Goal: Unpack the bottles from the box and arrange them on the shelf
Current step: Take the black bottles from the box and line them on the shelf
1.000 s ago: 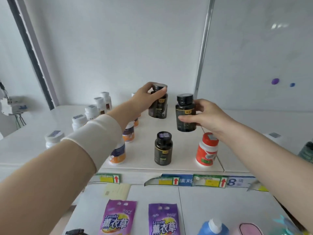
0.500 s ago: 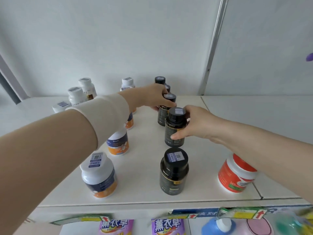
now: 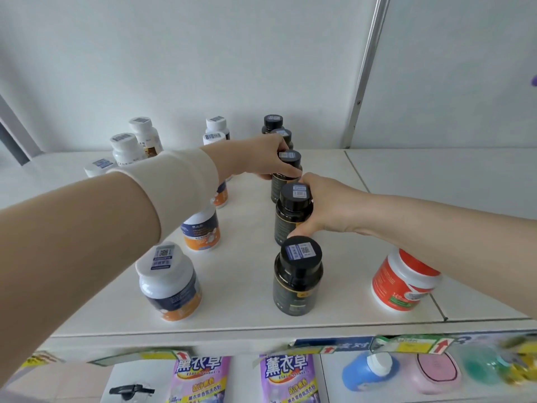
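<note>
**First:** Where did the dark bottles stand, and which hand had which?

**Second:** On the white shelf (image 3: pixel 247 280), in one column running from the front edge toward the back wall; each stood upright, cap up, long axis vertical. The left hand (image 3: pixel 261 158) reached in from the left, fingers curled round the shoulder of the farther dark bottle (image 3: pixel 289 159); the right hand (image 3: pixel 331 207) reached in from the right, thumb low and fingers behind the cap, wrapped round the nearer dark bottle (image 3: pixel 292 216).

**First:** How close were those two?

**Second:** One just behind the other; whether they touched could not be told; their bases were partly hidden. The front dark bottle (image 3: pixel 297 274) stood free, just in front of the right thumb.

**First:** What would the next move turn on?

**Second:** Probably on each hand drawing away to its own side without nudging the column; the right hand was the nearer one, and the red tub (image 3: pixel 404 283) sat beneath its forearm; the box was out of view.
</note>
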The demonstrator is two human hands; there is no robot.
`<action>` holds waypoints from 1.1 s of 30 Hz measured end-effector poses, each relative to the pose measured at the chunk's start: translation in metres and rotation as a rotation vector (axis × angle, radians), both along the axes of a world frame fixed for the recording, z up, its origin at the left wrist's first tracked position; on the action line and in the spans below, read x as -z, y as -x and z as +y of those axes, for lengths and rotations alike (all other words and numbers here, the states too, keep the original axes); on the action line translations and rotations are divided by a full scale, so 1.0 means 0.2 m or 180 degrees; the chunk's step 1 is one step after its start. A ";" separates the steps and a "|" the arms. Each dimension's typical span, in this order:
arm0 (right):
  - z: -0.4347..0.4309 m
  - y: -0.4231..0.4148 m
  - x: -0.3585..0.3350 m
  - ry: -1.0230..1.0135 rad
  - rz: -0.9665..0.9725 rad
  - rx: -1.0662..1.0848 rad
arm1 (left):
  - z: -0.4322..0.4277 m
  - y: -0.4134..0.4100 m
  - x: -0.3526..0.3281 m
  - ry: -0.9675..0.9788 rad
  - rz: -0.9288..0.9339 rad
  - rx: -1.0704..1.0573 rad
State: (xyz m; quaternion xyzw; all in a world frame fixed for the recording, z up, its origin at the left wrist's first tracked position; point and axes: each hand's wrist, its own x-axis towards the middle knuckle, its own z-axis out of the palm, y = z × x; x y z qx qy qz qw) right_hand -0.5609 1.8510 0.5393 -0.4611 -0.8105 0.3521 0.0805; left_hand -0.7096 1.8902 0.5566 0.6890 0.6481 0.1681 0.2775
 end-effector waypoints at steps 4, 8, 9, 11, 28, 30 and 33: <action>-0.01 -0.05 -0.06 0.0055 -0.0282 0.0077 | -0.08 -0.01 -0.06 -0.0181 0.0415 -0.0135; -0.01 -0.15 -0.22 0.0106 -0.0495 0.0248 | -0.24 0.02 -0.20 -0.0471 0.0871 -0.0342; -0.03 -0.17 -0.26 0.0049 -0.0479 0.0259 | -0.31 0.02 -0.23 -0.0565 0.0934 -0.0427; -0.06 -0.19 -0.33 -0.0244 -0.0382 0.0332 | -0.40 0.02 -0.28 -0.0769 0.1191 -0.0515; -1.18 0.83 -0.12 -0.2460 -0.0450 -0.1449 | -1.98 0.63 -0.13 -0.0283 0.3576 -0.2142; -1.35 1.04 -0.06 -0.2490 -0.0504 -0.1745 | -2.21 0.80 -0.05 -0.0063 0.3469 -0.2380; -1.62 1.38 0.09 -0.2485 -0.0560 -0.2182 | -2.54 1.05 0.11 0.0277 0.3172 -0.2730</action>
